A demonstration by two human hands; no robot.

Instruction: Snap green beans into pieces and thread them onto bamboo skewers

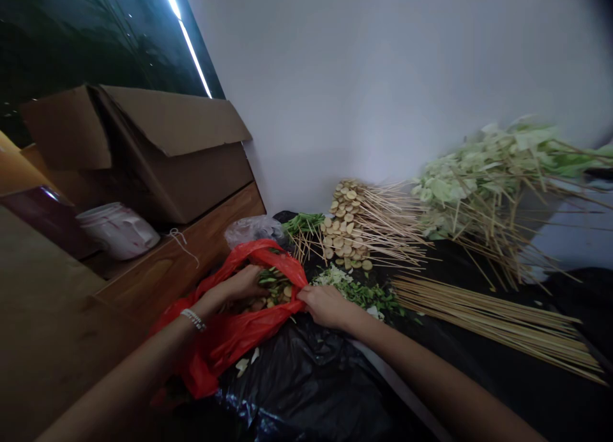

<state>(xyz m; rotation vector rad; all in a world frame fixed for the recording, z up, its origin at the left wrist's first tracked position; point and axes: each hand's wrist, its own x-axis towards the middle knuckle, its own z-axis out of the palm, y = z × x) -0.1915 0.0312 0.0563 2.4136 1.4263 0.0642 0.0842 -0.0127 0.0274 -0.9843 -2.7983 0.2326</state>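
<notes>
A red plastic bag (234, 333) lies open on black plastic sheeting (311, 384). Inside it are green vegetable pieces and pale slices (275, 287). My left hand (239, 285), with a bracelet on the wrist, reaches into the bag's mouth, fingers curled over the contents; what it grips is hidden. My right hand (325, 304) pinches the bag's right rim and holds it open.
Bare bamboo skewers (488, 320) lie to the right. Behind stand skewered round slices (347, 228), green-bean skewers (302, 225) and leafy skewers (488, 180). Chopped greens (359, 292) lie by my right hand. A cardboard box (158, 148) and a white tub (117, 228) sit on the wooden ledge at left.
</notes>
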